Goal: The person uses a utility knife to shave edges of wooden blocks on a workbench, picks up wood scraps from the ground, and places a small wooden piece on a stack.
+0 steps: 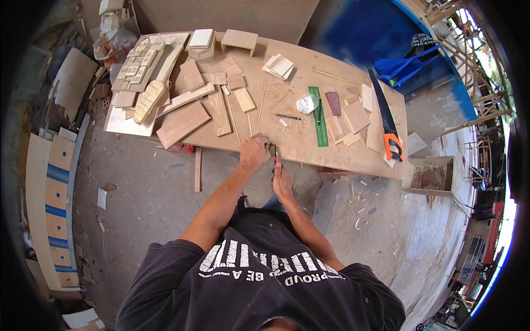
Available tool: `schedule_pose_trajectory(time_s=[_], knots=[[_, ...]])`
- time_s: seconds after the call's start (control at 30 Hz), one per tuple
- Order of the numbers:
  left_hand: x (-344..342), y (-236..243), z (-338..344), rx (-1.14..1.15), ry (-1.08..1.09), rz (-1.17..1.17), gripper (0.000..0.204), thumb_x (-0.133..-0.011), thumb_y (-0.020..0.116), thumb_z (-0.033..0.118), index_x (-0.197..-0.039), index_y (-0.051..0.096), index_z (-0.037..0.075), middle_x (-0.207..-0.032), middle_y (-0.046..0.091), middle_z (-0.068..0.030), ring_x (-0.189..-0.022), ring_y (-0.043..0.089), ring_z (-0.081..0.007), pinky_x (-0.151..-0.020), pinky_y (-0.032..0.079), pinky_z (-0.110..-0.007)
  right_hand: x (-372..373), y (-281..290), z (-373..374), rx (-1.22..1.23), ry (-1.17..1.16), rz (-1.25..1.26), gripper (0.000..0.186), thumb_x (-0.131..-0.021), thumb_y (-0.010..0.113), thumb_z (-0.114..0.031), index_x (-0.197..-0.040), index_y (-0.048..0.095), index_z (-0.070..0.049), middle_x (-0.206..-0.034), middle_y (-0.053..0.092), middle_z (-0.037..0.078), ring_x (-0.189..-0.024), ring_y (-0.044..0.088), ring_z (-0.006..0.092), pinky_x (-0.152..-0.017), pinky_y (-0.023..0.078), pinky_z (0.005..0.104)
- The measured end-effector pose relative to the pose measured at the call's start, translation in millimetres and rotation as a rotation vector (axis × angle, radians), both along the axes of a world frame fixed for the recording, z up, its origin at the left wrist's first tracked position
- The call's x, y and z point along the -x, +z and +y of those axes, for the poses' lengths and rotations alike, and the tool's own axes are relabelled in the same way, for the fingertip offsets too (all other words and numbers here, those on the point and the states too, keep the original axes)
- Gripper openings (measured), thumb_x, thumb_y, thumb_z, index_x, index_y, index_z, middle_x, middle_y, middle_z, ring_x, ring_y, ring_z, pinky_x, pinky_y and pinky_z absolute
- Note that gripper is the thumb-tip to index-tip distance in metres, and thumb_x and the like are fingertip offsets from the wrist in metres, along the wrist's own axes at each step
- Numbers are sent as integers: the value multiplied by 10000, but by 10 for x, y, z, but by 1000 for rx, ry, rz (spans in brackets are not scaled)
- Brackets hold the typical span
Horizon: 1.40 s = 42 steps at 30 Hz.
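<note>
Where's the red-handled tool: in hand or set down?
In hand: the right hand is closed round the red-handled tool, its red part showing beyond the hand.

Your single view comes from the left fisheye camera on your head. It faces steeply down, close over your black fabric T-shirt with white print [243, 292] and farther from your fingers [263, 143], near mid-picture. It takes in the long, pale-brown wooden worktop [292, 85] beyond them and grey concrete floor [143, 215] behind them.
</note>
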State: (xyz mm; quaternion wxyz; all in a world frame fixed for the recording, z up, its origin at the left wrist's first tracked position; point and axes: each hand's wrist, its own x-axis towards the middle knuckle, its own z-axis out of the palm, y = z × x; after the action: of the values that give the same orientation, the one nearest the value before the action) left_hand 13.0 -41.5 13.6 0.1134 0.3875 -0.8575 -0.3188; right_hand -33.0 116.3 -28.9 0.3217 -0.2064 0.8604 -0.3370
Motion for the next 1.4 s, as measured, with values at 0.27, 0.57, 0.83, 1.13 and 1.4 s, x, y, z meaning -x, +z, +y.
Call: schedule_pose_trajectory(time_s=[0.27, 0.57, 0.83, 1.13, 1.4], knots=[[-8, -21, -2, 9, 3, 8, 125, -830, 645, 148, -858, 763, 113, -973, 723, -78, -868, 704, -330, -745, 565, -453, -33, 114, -28, 8, 14, 44, 654, -1063, 254, -491, -1145, 586, 66, -1084, 620, 369, -1085, 570, 542, -935, 420, 567], [-7, -24, 2, 10, 2, -1, 116, -826, 656, 145, -857, 763, 116, -973, 716, -67, -857, 701, -332, -740, 564, -456, -29, 77, -32, 20, 14, 59, 678, -1065, 236, -503, -1192, 557, 80, -1126, 600, 385, -1114, 557, 541, -966, 402, 563], [-11, -66, -40, 22, -25, 12, 124, -840, 645, 149, -865, 764, 124, -958, 719, -91, -856, 705, -338, -752, 565, -453, 43, 42, -67, -72, 61, 67, 685, -1065, 253, -497, -1028, 627, 75, -1008, 629, 375, -1004, 585, 561, -899, 444, 580], [-59, -165, -122, 6, -134, 76, 119, -873, 634, 138, -873, 750, 110, -943, 706, -43, -817, 689, -325, -701, 552, -446, 42, 185, -101, -46, -2, 112, 655, -1061, 305, -466, -1024, 663, 82, -1012, 637, 382, -999, 592, 571, -877, 459, 595], [-60, -147, -166, 10, -184, 103, 107, -872, 649, 138, -891, 748, 103, -960, 711, -24, -810, 693, -308, -692, 554, -426, 94, 94, -204, -20, -26, 126, 677, -1054, 313, -481, -970, 680, 82, -975, 633, 394, -1002, 590, 576, -888, 450, 604]])
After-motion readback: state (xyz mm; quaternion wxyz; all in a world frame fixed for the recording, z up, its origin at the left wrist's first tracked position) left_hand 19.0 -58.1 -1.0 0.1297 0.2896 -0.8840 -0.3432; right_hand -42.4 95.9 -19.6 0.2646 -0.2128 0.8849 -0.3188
